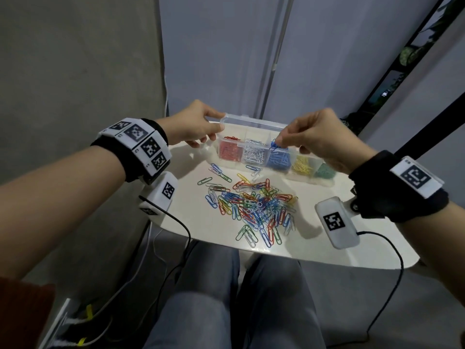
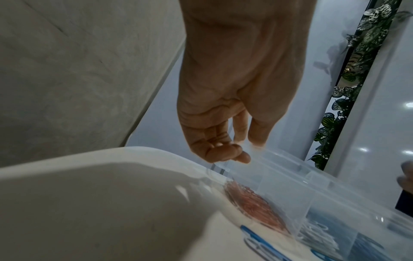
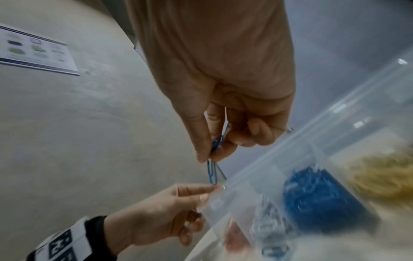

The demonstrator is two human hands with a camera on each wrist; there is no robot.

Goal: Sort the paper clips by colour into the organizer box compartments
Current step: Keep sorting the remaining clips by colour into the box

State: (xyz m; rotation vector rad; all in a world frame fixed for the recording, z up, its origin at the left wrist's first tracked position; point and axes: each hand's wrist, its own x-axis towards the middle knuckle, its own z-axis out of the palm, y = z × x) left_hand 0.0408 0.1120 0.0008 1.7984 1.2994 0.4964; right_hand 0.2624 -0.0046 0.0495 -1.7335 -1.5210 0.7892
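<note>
A clear organizer box (image 1: 254, 123) stands at the far side of the white table, its compartments filled left to right with red, white, blue, yellow and green clips. My left hand (image 1: 198, 124) pinches the left corner of the box's raised lid (image 2: 279, 159). My right hand (image 1: 312, 137) hovers over the blue compartment (image 1: 279, 159) and pinches blue paper clips (image 3: 213, 167) between thumb and forefinger. A mixed pile of paper clips (image 1: 254, 205) lies on the table in front of the box. In the right wrist view the left hand (image 3: 174, 210) shows at the lid corner.
The white table (image 1: 314, 243) ends close to my knees, and its left edge lies under my left wrist. Cables hang from both wrist cameras. A grey wall stands to the left, and a plant on a dark shelf (image 2: 348, 74) at the far right.
</note>
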